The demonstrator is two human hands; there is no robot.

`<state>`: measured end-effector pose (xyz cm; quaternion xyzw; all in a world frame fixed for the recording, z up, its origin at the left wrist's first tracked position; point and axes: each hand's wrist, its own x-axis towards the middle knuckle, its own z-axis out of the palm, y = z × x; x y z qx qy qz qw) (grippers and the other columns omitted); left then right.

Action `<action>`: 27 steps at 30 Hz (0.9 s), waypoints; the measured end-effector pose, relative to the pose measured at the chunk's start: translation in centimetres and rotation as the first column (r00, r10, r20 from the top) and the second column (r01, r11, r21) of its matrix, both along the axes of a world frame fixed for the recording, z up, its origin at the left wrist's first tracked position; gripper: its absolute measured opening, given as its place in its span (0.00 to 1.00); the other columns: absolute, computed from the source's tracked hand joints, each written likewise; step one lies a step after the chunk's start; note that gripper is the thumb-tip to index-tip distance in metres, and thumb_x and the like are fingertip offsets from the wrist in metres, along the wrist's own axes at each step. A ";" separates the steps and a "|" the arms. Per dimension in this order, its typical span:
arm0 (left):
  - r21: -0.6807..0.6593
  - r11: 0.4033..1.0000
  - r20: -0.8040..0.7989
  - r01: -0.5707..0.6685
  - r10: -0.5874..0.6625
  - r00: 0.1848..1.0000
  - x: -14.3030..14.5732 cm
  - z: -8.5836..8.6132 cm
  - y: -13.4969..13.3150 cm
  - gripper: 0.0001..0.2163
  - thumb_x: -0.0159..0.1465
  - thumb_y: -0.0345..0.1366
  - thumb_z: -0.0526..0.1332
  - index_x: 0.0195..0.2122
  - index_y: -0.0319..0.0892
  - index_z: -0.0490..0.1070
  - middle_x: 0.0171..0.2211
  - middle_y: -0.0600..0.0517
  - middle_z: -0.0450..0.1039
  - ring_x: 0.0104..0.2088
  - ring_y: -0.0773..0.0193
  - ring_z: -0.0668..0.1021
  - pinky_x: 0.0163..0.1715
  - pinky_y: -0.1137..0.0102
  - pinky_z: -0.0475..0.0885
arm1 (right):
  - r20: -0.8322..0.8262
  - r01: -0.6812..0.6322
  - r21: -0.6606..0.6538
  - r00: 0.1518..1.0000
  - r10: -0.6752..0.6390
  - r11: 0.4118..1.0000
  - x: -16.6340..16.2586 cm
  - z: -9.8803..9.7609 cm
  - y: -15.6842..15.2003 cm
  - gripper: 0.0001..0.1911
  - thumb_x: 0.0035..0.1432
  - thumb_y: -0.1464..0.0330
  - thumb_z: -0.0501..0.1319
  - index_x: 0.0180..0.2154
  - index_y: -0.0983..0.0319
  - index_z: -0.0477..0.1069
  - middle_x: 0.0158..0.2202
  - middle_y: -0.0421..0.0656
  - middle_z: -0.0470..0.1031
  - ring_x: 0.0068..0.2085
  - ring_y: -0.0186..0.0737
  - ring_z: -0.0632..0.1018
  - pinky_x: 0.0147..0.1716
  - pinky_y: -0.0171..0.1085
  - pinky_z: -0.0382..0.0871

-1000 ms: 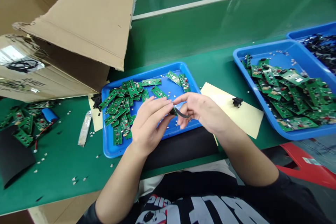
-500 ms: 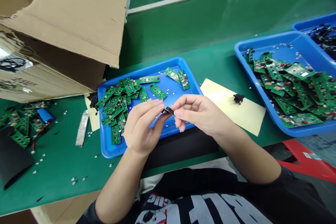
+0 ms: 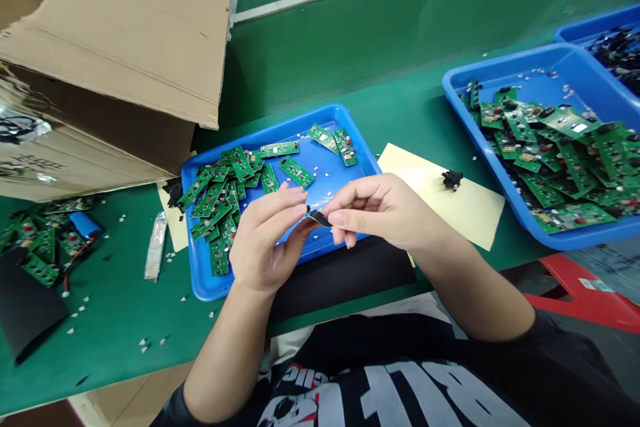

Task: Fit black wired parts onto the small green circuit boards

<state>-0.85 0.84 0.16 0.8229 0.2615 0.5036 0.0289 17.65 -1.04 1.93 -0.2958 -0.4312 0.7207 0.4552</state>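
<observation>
Black strip [image 3: 320,218] was pinched between left hand [image 3: 265,232] and right hand [image 3: 383,212]

Each grip was narrow, closed on the strip above the near part of the blue tray [image 3: 204,287]. Green circuit boards [image 3: 207,201] lay heaped at the tray's left; right of it, a black clump [image 3: 452,179] sat on yellow paper [image 3: 465,220] on the table [image 3: 120,307]

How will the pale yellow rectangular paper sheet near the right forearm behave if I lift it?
The pale yellow rectangular paper sheet looks thin and flat, so it is probably light and likely to flex. The small, irregular black clump on top appears unsecured, so it might slide or tumble off if the sheet tilts.
</observation>
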 end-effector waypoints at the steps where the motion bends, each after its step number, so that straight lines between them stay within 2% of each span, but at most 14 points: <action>1: 0.004 1.000 -0.012 -0.001 0.001 1.000 0.0 0.0 0.0 0.16 0.56 0.27 0.66 0.44 0.45 0.67 0.40 0.51 0.76 0.40 0.63 0.80 0.42 0.64 0.79 | 0.010 0.004 0.003 1.000 -0.004 1.000 0.0 0.0 0.0 0.00 0.52 0.74 0.64 0.29 0.65 0.74 0.21 0.36 0.75 0.21 0.27 0.74 0.22 0.28 0.71; 7: 0.005 1.000 -0.011 -0.004 0.004 1.000 0.1 0.1 0.1 0.16 0.57 0.29 0.66 0.45 0.46 0.67 0.40 0.51 0.76 0.40 0.63 0.80 0.41 0.64 0.79 | 0.075 0.040 0.038 0.996 -0.042 0.998 -0.2 -0.1 0.0 0.01 0.52 0.73 0.64 0.30 0.64 0.73 0.21 0.36 0.75 0.22 0.28 0.73 0.22 0.29 0.69; 11: -0.053 0.998 0.033 0.022 -0.020 0.999 0.1 -0.4 0.0 0.16 0.57 0.29 0.66 0.46 0.45 0.67 0.40 0.51 0.76 0.40 0.63 0.80 0.42 0.64 0.79 | 0.180 0.094 0.137 0.977 -0.118 0.986 -0.5 -0.3 -0.3 0.03 0.53 0.71 0.63 0.31 0.64 0.73 0.23 0.37 0.75 0.23 0.28 0.74 0.23 0.30 0.70; 13: -0.115 0.993 0.061 0.022 -0.015 0.998 0.1 -0.9 -0.1 0.18 0.57 0.29 0.66 0.48 0.46 0.67 0.41 0.51 0.75 0.42 0.62 0.79 0.43 0.64 0.78 | 0.244 0.140 0.232 0.950 -0.197 0.963 -0.7 -0.5 -0.6 0.03 0.54 0.70 0.63 0.32 0.64 0.74 0.24 0.38 0.75 0.25 0.29 0.75 0.25 0.30 0.70; 16: -0.286 0.958 0.074 0.019 0.002 0.997 0.1 -1.6 -0.5 0.20 0.59 0.31 0.64 0.52 0.47 0.64 0.44 0.49 0.74 0.44 0.60 0.78 0.42 0.64 0.78 | 0.304 0.206 0.384 0.892 -0.334 0.900 -1.0 -0.9 -0.8 0.03 0.56 0.70 0.61 0.32 0.63 0.73 0.27 0.38 0.76 0.28 0.29 0.76 0.28 0.30 0.70; 18: -0.375 0.926 0.082 0.045 -0.015 0.997 0.2 -1.8 -0.7 0.22 0.61 0.31 0.62 0.56 0.48 0.61 0.47 0.48 0.73 0.46 0.59 0.78 0.42 0.64 0.78 | 0.340 0.224 0.452 0.852 -0.399 0.863 -1.1 -1.0 -0.8 0.03 0.57 0.70 0.61 0.30 0.62 0.71 0.27 0.37 0.75 0.28 0.29 0.75 0.28 0.29 0.69; 20: -0.406 0.912 0.099 0.068 -0.030 0.995 0.3 -1.7 -0.9 0.22 0.62 0.31 0.62 0.56 0.48 0.61 0.47 0.48 0.73 0.47 0.59 0.77 0.42 0.64 0.77 | 0.370 0.229 0.488 0.819 -0.437 0.842 -1.2 -1.0 -0.8 0.07 0.57 0.69 0.61 0.27 0.62 0.70 0.25 0.36 0.73 0.26 0.28 0.73 0.27 0.29 0.68; 23: -0.430 0.897 0.175 0.096 -0.022 0.984 0.6 -1.4 -1.0 0.20 0.61 0.31 0.62 0.54 0.48 0.64 0.46 0.49 0.74 0.46 0.60 0.78 0.44 0.65 0.77 | 0.361 0.262 0.459 0.818 -0.448 0.849 -1.3 -0.9 -0.8 0.08 0.57 0.66 0.61 0.28 0.62 0.69 0.25 0.37 0.73 0.27 0.29 0.72 0.27 0.30 0.68; 27: -0.473 0.869 0.261 0.144 -0.017 0.965 0.8 -1.1 -1.1 0.19 0.61 0.31 0.62 0.54 0.46 0.66 0.46 0.48 0.74 0.46 0.60 0.78 0.47 0.64 0.76 | 0.254 0.258 0.284 0.908 -0.332 0.923 -1.4 -0.9 -0.8 0.10 0.55 0.62 0.63 0.35 0.62 0.72 0.33 0.40 0.76 0.30 0.31 0.76 0.29 0.31 0.71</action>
